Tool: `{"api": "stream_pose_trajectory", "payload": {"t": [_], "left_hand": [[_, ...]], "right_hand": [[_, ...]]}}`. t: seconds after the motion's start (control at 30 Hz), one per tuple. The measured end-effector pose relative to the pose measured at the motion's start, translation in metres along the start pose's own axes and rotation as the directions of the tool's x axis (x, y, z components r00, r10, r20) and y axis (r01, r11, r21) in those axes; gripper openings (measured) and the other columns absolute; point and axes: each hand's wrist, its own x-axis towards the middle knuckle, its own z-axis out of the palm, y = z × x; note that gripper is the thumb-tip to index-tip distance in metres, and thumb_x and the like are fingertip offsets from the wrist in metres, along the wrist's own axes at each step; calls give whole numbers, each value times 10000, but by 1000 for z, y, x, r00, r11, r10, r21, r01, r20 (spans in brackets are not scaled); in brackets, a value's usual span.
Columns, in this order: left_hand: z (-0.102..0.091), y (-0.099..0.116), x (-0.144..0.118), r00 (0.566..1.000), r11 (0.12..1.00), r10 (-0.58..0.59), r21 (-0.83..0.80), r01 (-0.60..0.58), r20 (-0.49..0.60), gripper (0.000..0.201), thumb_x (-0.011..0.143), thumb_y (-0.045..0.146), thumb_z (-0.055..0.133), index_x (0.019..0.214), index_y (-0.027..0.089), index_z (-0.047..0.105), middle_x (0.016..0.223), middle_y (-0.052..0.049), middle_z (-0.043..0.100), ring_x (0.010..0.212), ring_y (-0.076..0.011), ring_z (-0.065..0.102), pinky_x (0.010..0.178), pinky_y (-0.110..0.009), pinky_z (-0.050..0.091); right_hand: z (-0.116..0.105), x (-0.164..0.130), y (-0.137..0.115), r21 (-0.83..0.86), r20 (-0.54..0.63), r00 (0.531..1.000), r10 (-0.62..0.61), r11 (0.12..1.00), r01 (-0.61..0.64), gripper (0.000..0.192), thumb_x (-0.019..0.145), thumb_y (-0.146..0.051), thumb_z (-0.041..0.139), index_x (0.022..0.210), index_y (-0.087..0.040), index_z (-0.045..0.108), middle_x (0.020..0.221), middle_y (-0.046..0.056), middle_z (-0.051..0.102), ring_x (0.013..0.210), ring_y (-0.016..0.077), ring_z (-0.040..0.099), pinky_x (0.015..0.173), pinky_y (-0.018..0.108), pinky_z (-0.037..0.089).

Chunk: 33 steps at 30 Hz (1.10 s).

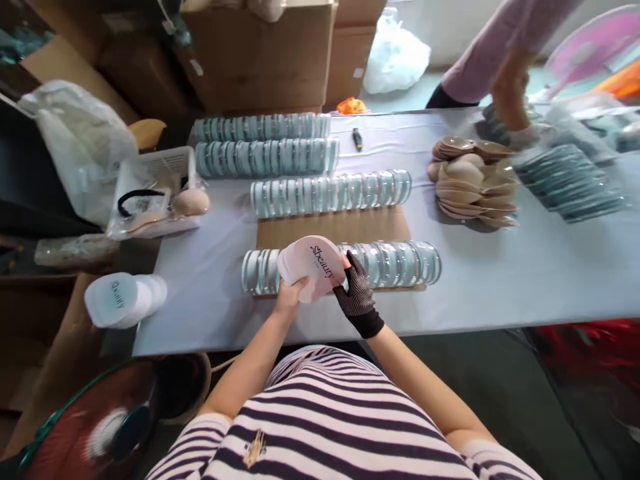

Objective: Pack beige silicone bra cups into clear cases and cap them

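A stack of pale pink rounded cards [309,261], the top one printed with "beauty", is held between my two hands. My bare left hand [290,297] grips its lower left side. My right hand [357,292], in a black dotted glove with bare fingertips, pinches the right edge. Just behind the cards runs a row of clear round cases [400,263] with pale contents, partly hidden by the stack. Another row of round cases [330,193] lies beyond it, across a sheet of brown cardboard [330,228].
Two more case rows [265,158] lie at the back left, near a white basket [150,227]. More printed cards [125,300] sit at the left edge. Beige pads [475,180] and bagged teal items [570,183] are at right, by a co-worker's hand [511,93].
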Motion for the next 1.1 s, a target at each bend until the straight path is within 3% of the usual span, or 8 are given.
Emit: {"api": "stream_pose_trajectory", "payload": {"t": [0.1, 0.2, 0.33, 0.53, 0.63, 0.8, 0.97, 1.1], "left_hand": [[53, -30, -3, 994, 998, -59, 38, 55, 91, 524, 562, 328, 843, 1044, 169, 712, 1060, -92, 761, 1052, -321, 691, 912, -422, 563], [106, -52, -6, 981, 994, -89, 83, 76, 174, 629, 567, 339, 857, 1150, 182, 680, 1149, -97, 742, 1072, -315, 684, 927, -421, 560], [184, -62, -2, 945, 993, -95, 98, 67, 313, 746, 580, 350, 882, 1266, 205, 625, 1192, -97, 728, 1147, -298, 657, 1006, -418, 515], [273, -87, 4, 867, 977, -209, 139, 163, 453, 749, 487, 323, 942, 1173, 178, 679, 1048, -117, 767, 1031, -305, 701, 992, -453, 503], [283, -103, 3, 863, 974, -214, 170, 150, 458, 656, 508, 337, 931, 1102, 166, 709, 1044, -124, 767, 1007, -293, 709, 969, -434, 519], [272, -116, 10, 911, 974, -165, 210, 89, 378, 549, 552, 319, 904, 1043, 154, 721, 1058, -124, 760, 1010, -290, 705, 955, -430, 527], [258, -118, 18, 933, 975, -198, 159, 155, 299, 596, 531, 279, 910, 1076, 152, 705, 1050, -125, 755, 1038, -319, 698, 959, -461, 526], [256, -113, 20, 927, 973, -230, 97, 210, 296, 584, 596, 189, 879, 1146, 169, 684, 1075, -106, 759, 1048, -289, 704, 966, -432, 543]], "right_hand": [[-35, -11, 34, 56, 65, 997, -49, 997, 46, 391, 936, -356, 443, 1205, -201, 681, 1214, 125, 692, 1163, 259, 622, 1020, 416, 491], [-69, -15, 77, 194, -92, 975, 202, 964, -181, 352, 927, -388, 447, 1059, -212, 721, 983, 93, 741, 914, 225, 682, 848, 348, 550], [-119, -30, 133, 463, -419, 734, 534, 821, -334, 364, 934, -437, 462, 1071, -195, 697, 774, 26, 687, 665, 155, 625, 678, 296, 538], [-165, -44, 188, 360, -626, 615, 479, 877, -318, 629, 947, -561, 466, 1430, -159, 482, 1078, 110, 690, 926, 185, 668, 889, 366, 542], [-178, -34, 209, 298, -658, 581, 479, 874, -384, 738, 961, -606, 402, 1522, -132, 341, 1369, 202, 564, 1162, 235, 621, 981, 414, 520], [-180, -19, 196, 32, -565, 780, 267, 953, -303, 597, 951, -546, 474, 1410, -164, 499, 1466, 173, 499, 1383, 272, 458, 1128, 455, 418], [-157, -7, 164, 154, -425, 867, 260, 965, -214, 381, 935, -469, 504, 1163, -192, 633, 1046, 94, 726, 917, 205, 690, 823, 336, 569], [-179, -12, 186, 275, -613, 627, 481, 874, -401, 427, 925, -564, 448, 793, -190, 604, 699, 40, 661, 637, 169, 592, 616, 291, 512]]}}
